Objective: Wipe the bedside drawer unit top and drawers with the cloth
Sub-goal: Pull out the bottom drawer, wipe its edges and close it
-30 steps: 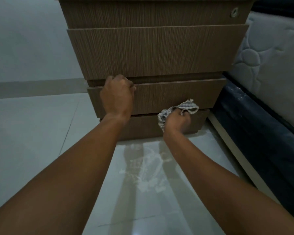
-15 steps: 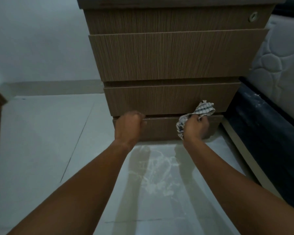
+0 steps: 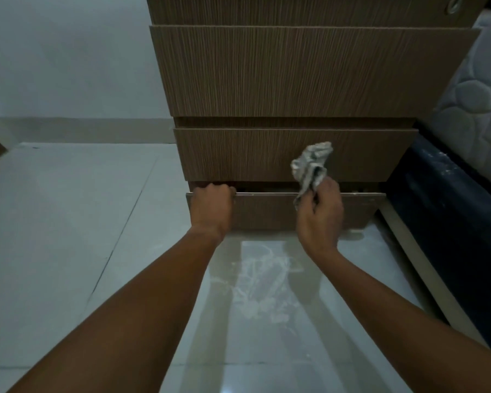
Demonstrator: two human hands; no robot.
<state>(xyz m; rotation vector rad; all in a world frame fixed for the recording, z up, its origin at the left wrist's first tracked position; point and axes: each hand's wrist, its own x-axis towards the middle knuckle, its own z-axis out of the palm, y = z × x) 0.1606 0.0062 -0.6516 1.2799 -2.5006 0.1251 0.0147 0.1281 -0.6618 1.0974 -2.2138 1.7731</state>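
Note:
A brown wood-grain drawer unit (image 3: pixel 295 72) stands on the floor in front of me. Its bottom drawer (image 3: pixel 267 212) is pulled out a little, with a dark gap above its front. My left hand (image 3: pixel 211 207) is curled over the top edge of that drawer front near its left end. A bunched checked cloth (image 3: pixel 311 165) sticks up in front of the third drawer (image 3: pixel 238 154), gripped by my right hand (image 3: pixel 321 212), which hovers before the bottom drawer's right half. The unit's top is out of view.
A dark bed base (image 3: pixel 451 222) with a quilted white mattress (image 3: pixel 476 89) flanks the unit on the right. Glossy pale floor tiles (image 3: pixel 68 236) with whitish smears (image 3: pixel 264 282) lie below my arms. A grey wall (image 3: pixel 68 58) stands behind.
My left hand dropped from the third drawer's top edge to the bottom drawer's edge, and that drawer has come out slightly. My right hand has lifted the cloth a little.

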